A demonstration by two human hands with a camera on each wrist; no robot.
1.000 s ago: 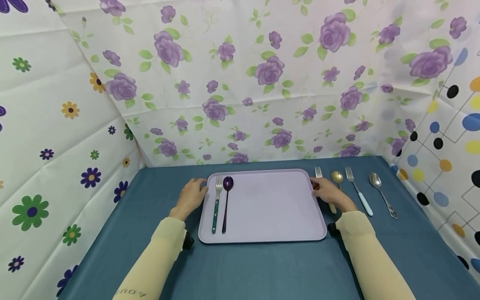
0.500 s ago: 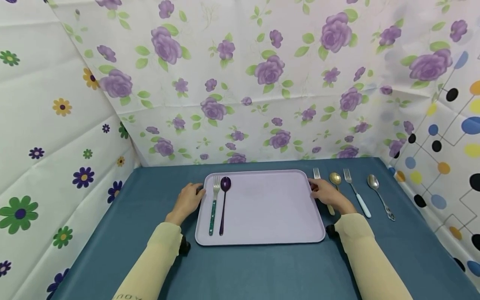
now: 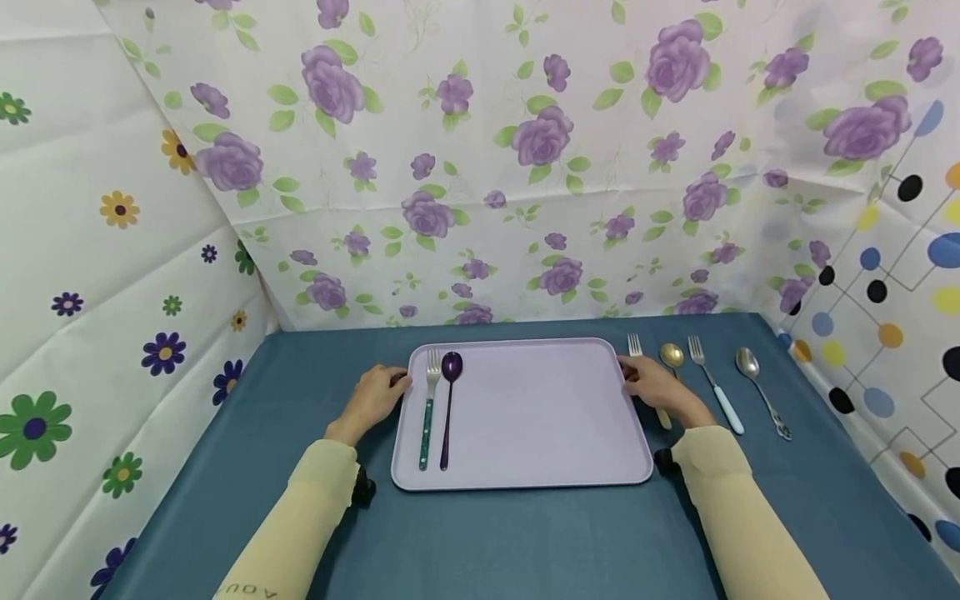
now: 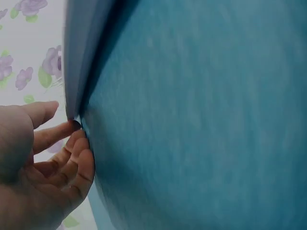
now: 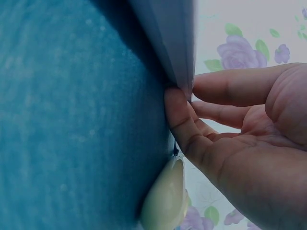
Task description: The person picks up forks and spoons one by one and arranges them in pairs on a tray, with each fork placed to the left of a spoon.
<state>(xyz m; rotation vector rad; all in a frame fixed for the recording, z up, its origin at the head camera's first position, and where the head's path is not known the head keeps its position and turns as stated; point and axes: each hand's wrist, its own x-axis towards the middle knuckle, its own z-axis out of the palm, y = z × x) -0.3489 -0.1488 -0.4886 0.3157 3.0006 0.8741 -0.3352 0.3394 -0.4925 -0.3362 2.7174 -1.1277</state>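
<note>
A pale lilac tray [image 3: 536,417] lies on the blue-green cloth. On its left side are a fork [image 3: 427,417] with a green handle and a dark purple spoon [image 3: 448,400], side by side. My left hand [image 3: 372,396] is at the tray's left edge. In the left wrist view a fingertip [image 4: 74,125] touches the rim's underside, with the thumb slightly apart from the rim. At the right edge, my right hand [image 3: 658,387] pinches the rim between thumb and fingers, as the right wrist view shows. That hand partly covers a fork [image 3: 634,343] with a cream handle.
Right of the tray lie a gold spoon [image 3: 672,356], a fork [image 3: 727,410] with a pale handle and a silver spoon [image 3: 765,392] with an ornate handle. A flowered cloth wall [image 3: 480,183] stands behind the table, with patterned cloths on both sides.
The head view has shifted slightly. My left hand's fingers have drawn in a little at the tray's edge. The tray and cutlery keep their places, with the right hand still at the rim.
</note>
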